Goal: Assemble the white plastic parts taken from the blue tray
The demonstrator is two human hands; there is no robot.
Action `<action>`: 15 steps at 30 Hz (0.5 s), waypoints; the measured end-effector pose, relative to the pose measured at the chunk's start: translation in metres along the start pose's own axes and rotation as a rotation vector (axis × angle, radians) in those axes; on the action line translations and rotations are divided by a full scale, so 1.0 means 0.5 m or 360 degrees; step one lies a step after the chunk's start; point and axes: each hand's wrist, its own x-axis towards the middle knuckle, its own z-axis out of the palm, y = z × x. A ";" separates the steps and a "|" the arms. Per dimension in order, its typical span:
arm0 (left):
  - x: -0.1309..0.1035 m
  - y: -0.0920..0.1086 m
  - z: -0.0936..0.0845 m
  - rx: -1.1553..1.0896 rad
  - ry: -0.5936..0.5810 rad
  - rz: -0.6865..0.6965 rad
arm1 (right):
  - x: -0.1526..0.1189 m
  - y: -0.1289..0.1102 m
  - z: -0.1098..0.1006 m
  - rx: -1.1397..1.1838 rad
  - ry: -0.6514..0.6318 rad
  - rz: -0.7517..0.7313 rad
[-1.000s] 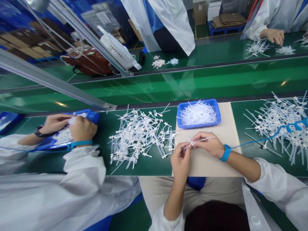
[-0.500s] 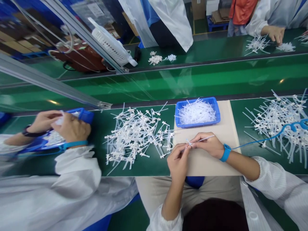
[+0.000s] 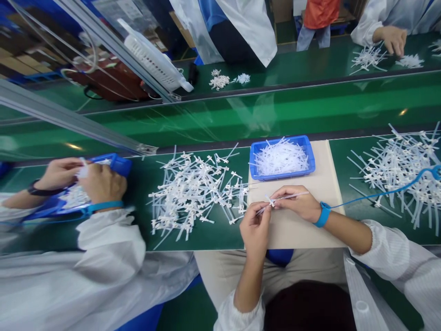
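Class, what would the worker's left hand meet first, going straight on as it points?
Beyond the white plastic piece it holds, the left hand would likely meet the right hand first; exact depth is unclear.

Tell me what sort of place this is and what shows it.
Probably a factory assembly line: heaps of small white parts lie on a long green bench, and the co-worker on the left wears a white coat.
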 end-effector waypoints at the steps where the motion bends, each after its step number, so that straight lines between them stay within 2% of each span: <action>1: 0.000 -0.001 -0.001 0.0009 0.0000 0.0025 | -0.001 0.000 -0.002 -0.0043 -0.0002 -0.0022; 10: -0.008 -0.005 -0.007 0.0092 -0.0038 0.0213 | -0.010 -0.005 -0.014 -0.0363 -0.0048 -0.0230; 15: -0.007 -0.006 -0.010 0.0087 -0.0089 0.0255 | -0.011 -0.013 -0.024 -0.0496 -0.0146 -0.0357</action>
